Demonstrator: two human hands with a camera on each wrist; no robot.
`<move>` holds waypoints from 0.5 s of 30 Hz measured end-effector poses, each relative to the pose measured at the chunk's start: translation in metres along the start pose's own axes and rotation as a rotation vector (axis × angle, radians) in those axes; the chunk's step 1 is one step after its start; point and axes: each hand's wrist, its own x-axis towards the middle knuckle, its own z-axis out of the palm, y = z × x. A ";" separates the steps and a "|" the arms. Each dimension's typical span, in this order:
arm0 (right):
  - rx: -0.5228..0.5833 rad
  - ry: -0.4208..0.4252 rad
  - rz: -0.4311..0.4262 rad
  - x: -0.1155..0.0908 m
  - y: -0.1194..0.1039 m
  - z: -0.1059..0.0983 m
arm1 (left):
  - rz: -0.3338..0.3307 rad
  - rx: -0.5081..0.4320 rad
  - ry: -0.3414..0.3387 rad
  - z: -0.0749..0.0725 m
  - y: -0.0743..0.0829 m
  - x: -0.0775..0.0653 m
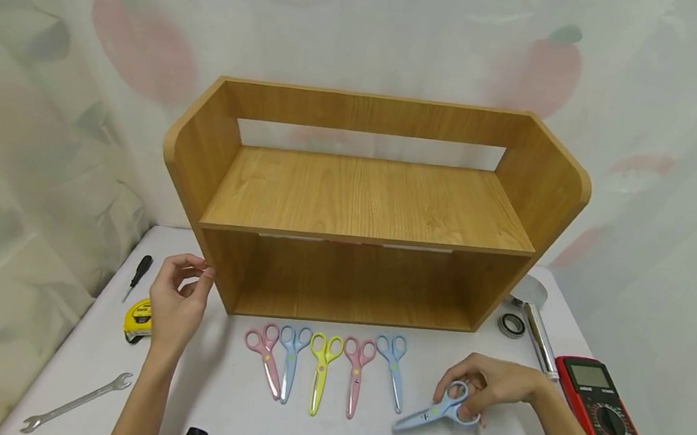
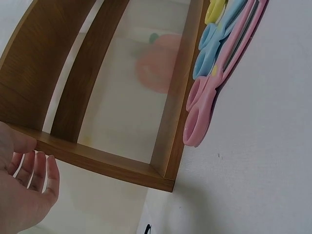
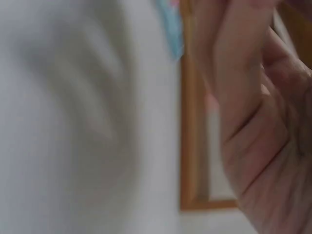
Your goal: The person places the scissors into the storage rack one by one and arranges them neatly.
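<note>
My right hand [image 1: 496, 385] grips light blue scissors [image 1: 429, 417] by the handle loops, over the table at the right, with the blades pointing left. In the right wrist view its curled fingers [image 3: 243, 63] show, but the scissors are hidden. Beside the left side panel of a wooden shelf [image 1: 369, 202], my left hand [image 1: 180, 299] has its fingertips right at the panel's edge, fingers loosely bent. In a row before the shelf lie pink scissors [image 1: 269, 362], blue scissors [image 1: 290, 364], yellow scissors [image 1: 319, 377], a second pink pair [image 1: 355, 381] and another blue pair [image 1: 394, 375].
On the left lie a screwdriver [image 1: 140, 272], a yellow tape measure [image 1: 138, 319] and a wrench [image 1: 77, 402]. A black ring [image 1: 511, 325], a metal-handled tool [image 1: 541, 337] and a red multimeter [image 1: 611, 419] lie on the right. A patterned curtain [image 1: 368, 28] hangs behind the shelf.
</note>
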 end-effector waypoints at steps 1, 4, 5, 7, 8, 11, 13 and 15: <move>0.008 0.017 -0.029 0.000 -0.006 0.002 | -0.001 -0.001 -0.001 0.000 0.000 0.000; 0.029 0.096 -0.097 0.004 -0.032 0.012 | -0.005 -0.007 -0.006 0.000 0.001 0.000; 0.036 0.121 -0.122 0.007 -0.042 0.015 | -0.006 -0.011 -0.006 0.000 0.002 0.000; 0.061 0.149 -0.179 0.013 -0.062 0.023 | -0.007 -0.012 -0.004 0.000 0.002 0.000; 0.072 0.150 -0.204 0.016 -0.072 0.026 | -0.008 -0.012 -0.003 0.000 0.002 0.000; 0.083 0.124 -0.298 0.028 -0.102 0.036 | -0.010 -0.006 -0.001 0.000 0.002 0.000; 0.062 0.116 -0.347 0.036 -0.124 0.042 | -0.011 -0.002 0.001 0.000 0.001 -0.001; 0.022 0.129 -0.385 0.045 -0.147 0.047 | -0.009 -0.001 0.003 0.000 0.001 0.000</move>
